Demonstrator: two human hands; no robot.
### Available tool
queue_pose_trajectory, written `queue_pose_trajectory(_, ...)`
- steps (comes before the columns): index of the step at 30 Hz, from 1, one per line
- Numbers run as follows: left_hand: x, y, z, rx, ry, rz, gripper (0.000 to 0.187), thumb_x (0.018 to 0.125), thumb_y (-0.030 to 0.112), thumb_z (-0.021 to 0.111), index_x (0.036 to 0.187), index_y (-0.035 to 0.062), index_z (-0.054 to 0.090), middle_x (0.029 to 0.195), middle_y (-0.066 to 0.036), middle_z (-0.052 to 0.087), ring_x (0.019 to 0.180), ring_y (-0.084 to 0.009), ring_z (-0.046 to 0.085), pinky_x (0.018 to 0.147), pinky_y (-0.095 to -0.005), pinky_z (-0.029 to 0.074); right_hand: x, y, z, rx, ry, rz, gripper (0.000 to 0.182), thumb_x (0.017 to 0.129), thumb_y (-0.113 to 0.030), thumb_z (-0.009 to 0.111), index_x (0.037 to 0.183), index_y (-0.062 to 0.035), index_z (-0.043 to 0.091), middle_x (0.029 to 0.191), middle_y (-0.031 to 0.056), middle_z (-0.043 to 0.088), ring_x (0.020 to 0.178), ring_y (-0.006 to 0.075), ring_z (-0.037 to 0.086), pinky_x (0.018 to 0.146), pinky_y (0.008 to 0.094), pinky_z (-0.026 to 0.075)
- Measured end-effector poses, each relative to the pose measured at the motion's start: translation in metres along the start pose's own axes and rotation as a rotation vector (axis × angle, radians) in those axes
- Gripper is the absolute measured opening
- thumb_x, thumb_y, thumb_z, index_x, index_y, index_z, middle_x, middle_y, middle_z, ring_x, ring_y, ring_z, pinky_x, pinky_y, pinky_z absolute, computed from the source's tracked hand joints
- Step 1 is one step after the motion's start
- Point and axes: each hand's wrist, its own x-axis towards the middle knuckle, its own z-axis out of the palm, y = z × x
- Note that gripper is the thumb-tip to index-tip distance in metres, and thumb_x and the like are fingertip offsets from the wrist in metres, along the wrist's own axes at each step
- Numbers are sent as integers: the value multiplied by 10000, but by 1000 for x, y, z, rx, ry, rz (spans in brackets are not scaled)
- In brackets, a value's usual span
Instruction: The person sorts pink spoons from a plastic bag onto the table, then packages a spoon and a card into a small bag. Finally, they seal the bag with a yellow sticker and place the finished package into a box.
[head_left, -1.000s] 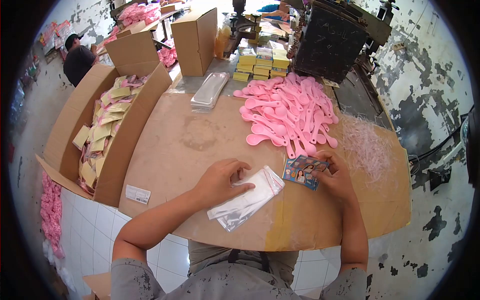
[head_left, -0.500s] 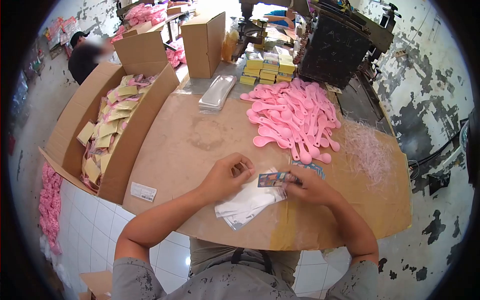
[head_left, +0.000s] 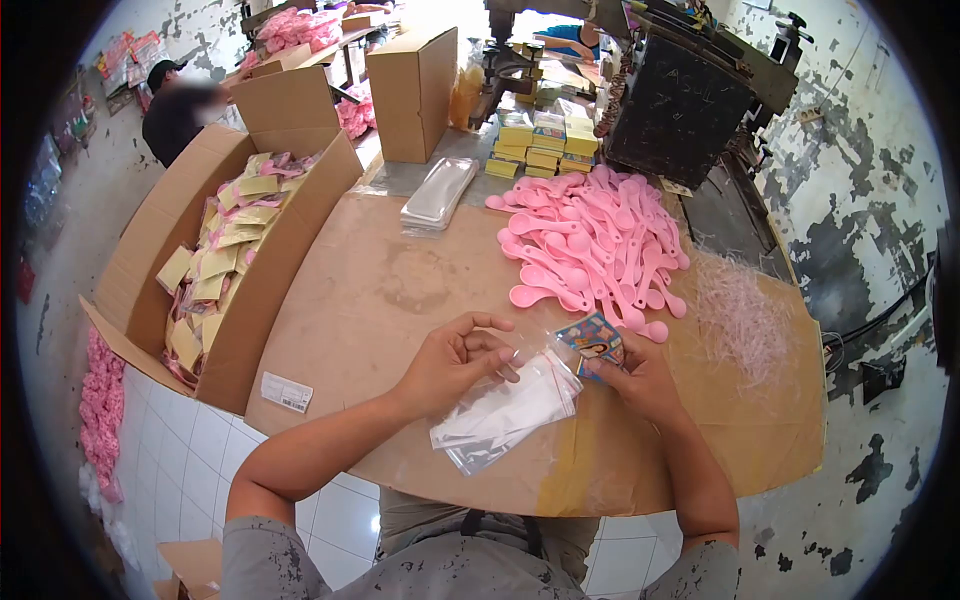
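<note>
My right hand [head_left: 640,378] grips a colourful printed card [head_left: 592,340], tilted up near the front of the table. My left hand [head_left: 462,362] has its fingers curled, with thumb and fingertips at a clear plastic bag [head_left: 527,350] whose see-through edge reaches toward the card. Beneath and between both hands lies a pile of clear resealable bags [head_left: 505,410] with white showing through and a reddish line at the opening. Just beyond my right hand is a heap of pink plastic measuring spoons [head_left: 590,240].
An open cardboard box [head_left: 280,270] full of packed bags with yellowish cards stands left. Further back are flat clear bags [head_left: 440,195], card stacks [head_left: 540,140], a tall box [head_left: 410,95] and a black machine [head_left: 675,110]. Plastic shreds [head_left: 745,310] lie right. A person [head_left: 175,115] sits far left.
The card has turned from lying nearly flat to standing tilted in my right hand, which moved slightly right. My left hand's fingers have come to a clear bag's edge.
</note>
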Motion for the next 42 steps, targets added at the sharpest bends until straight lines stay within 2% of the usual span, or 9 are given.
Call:
queue_pose_trajectory(8,-2,-6,6,114,-18,-2,403,1014,-14,644,1390,-24,499,1079,-153,756,1040,-184,742,906,-312,610,-5,-21,12,86,26,-28,639,894,32,771,1462,-31,485,1226,114,713,1093,157,683,878,281,568)
queue_pose_trajectory(14,-4,-8,7,205,-53,79,404,1019,9,652,1396,-16,510,1060,-155,772,1007,-172,749,878,-298,598,-10,-17,12,-147,-188,-9,614,899,17,749,1476,-43,546,1329,110,670,1128,126,653,929,287,550)
queue_pose_trajectory(17,-8,-5,9,341,-106,151,421,1008,33,678,1402,9,531,1038,-154,782,964,-166,757,866,-303,596,-8,-29,11,-438,-310,-159,595,881,23,724,1455,-43,583,1347,81,666,1123,120,646,962,299,537)
queue_pose_trajectory(23,-10,7,11,539,-133,207,460,977,82,723,1406,58,559,992,-147,793,921,-188,770,868,-337,599,-8,-28,5,-344,-303,-122,602,838,-23,696,1430,-45,590,1301,84,696,1110,162,662,965,323,536)
queue_pose_trajectory(26,-11,8,12,630,-163,222,458,977,83,728,1404,48,569,1013,-134,796,948,-192,773,856,-334,602,-6,-32,5,-518,-390,-203,608,824,-38,684,1424,-50,587,1279,93,702,1084,169,670,949,341,543)
queue_pose_trajectory(29,-12,10,14,765,-215,253,462,975,77,730,1407,42,572,1053,-131,794,962,-194,776,838,-328,608,-8,-41,16,-587,-401,-127,606,841,-36,706,1433,-60,580,1202,87,713,1015,169,686,902,330,551)
queue_pose_trajectory(32,-11,5,14,769,-193,271,464,980,62,722,1416,39,564,1081,-143,786,952,-184,773,827,-318,610,-14,-43,35,-355,-205,-34,511,890,-38,733,1384,-51,601,1112,62,716,939,136,686,810,296,547)
queue_pose_trajectory(35,-11,10,13,594,-114,182,467,993,41,703,1431,28,542,1080,-152,777,938,-167,762,822,-309,608,-11,-37,28,-111,12,-119,428,920,-39,762,1324,-40,620,1037,28,713,893,92,677,741,249,519)
queue_pose_trajectory(42,-11,8,17,357,-132,134,464,1019,32,669,1450,1,499,1076,-146,763,999,-166,738,866,-305,596,-6,-11,32,-222,137,-274,245,904,-30,782,1138,-27,709,927,25,737,799,64,660,660,235,498)
